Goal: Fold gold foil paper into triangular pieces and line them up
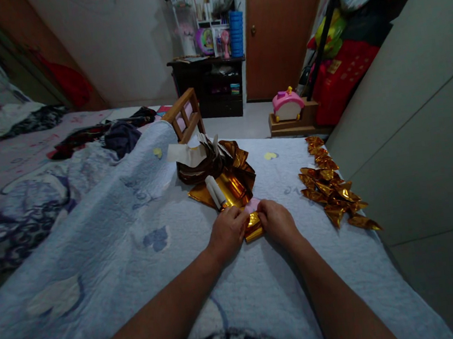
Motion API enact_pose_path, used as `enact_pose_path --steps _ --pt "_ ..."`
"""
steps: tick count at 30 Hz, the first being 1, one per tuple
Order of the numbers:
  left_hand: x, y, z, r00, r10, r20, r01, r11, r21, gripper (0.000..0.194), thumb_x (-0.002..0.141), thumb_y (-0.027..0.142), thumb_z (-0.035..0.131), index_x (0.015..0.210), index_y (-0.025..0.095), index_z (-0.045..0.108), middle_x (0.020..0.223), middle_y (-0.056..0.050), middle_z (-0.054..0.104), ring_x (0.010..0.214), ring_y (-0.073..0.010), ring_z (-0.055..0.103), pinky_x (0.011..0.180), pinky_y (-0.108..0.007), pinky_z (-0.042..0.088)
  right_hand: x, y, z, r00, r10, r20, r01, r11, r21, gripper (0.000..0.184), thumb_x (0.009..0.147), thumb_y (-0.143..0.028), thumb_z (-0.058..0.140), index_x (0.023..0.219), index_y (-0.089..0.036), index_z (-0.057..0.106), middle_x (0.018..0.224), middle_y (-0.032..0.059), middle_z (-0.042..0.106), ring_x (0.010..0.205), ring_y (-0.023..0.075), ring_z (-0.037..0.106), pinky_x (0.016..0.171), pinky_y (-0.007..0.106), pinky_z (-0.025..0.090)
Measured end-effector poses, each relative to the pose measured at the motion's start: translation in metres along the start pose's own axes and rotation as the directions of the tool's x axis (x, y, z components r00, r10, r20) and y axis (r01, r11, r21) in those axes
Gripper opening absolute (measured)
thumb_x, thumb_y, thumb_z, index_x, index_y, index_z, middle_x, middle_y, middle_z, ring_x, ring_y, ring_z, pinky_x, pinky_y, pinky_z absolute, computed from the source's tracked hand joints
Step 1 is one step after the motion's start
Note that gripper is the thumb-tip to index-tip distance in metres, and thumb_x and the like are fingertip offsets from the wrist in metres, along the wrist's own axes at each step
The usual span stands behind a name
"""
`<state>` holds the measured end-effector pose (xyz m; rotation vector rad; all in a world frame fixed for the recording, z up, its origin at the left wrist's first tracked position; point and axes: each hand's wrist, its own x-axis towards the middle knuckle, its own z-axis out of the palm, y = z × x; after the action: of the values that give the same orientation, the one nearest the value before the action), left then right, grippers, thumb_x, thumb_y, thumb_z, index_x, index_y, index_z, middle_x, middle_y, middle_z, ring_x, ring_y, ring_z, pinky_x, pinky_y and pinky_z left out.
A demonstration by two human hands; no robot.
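Note:
Between my two hands lies a sheet of gold foil paper [254,231], partly folded, with a pinkish patch showing at its far side. My left hand [229,229] grips its left edge with the fingers closed. On the right edge, my right hand [276,219] pinches the same sheet. Just beyond my hands spreads a pile of loose gold foil sheets [234,182], some curled to show their white backs. Folded gold foil pieces [332,189] with pointed ends lie in a heap to the right.
A pale blue quilt [150,289] covers the bed surface under my hands. Rumpled clothes [121,138] lie at the left. A wooden rail [187,116] stands at the far edge, and a light grey cabinet wall [423,129] rises on the right. A pink toy [288,106] sits beyond.

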<state>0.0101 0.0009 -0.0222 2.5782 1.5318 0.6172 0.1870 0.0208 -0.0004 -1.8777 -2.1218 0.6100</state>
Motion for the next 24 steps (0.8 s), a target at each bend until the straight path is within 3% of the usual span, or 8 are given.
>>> enact_pose_path --steps 3,8,16,24 --pt "0.000 0.000 0.005 0.994 0.074 -0.077 -0.070 0.996 0.058 0.014 0.092 0.019 0.067 0.104 0.022 0.073 0.109 -0.008 0.069 0.100 -0.0257 0.060 0.085 -0.040 0.051 0.001 0.000 0.000 1.000 -0.006 0.005 0.007 1.000 -0.022 0.016 0.093 -0.016 0.053 0.100 -0.019 0.067 0.101 0.0069 0.069 0.092 0.0194 0.062 0.073 0.027 0.037" --pt "0.001 -0.001 0.009 0.969 0.238 -0.060 -0.239 0.971 -0.006 0.013 0.095 0.022 0.064 0.104 0.016 0.072 0.107 -0.009 0.071 0.096 -0.0218 0.064 0.084 -0.035 0.053 -0.001 0.001 -0.001 0.999 -0.031 -0.017 0.030 0.996 -0.083 0.016 0.097 -0.021 0.052 0.102 -0.021 0.067 0.109 0.0072 0.065 0.090 0.0180 0.062 0.070 0.027 0.037" --pt "0.002 0.001 0.001 0.981 0.196 0.003 -0.195 0.979 -0.062 0.013 0.097 0.023 0.061 0.091 0.017 0.071 0.099 -0.006 0.071 0.093 -0.0189 0.066 0.082 -0.029 0.054 0.000 0.000 -0.005 0.997 -0.062 0.049 0.067 0.994 -0.090 0.019 0.099 -0.023 0.048 0.102 -0.021 0.067 0.103 0.0070 0.072 0.092 0.0194 0.063 0.072 0.028 0.036" --pt "-0.002 0.005 -0.005 0.976 0.149 0.162 -0.142 0.988 -0.051 0.018 0.097 0.028 0.061 0.109 0.017 0.069 0.114 -0.008 0.069 0.101 -0.0227 0.063 0.089 -0.035 0.055 -0.001 0.003 -0.004 0.991 -0.127 0.049 0.133 0.983 -0.127 0.015 0.097 -0.020 0.048 0.100 -0.020 0.064 0.105 0.0075 0.071 0.094 0.0195 0.062 0.073 0.028 0.035"
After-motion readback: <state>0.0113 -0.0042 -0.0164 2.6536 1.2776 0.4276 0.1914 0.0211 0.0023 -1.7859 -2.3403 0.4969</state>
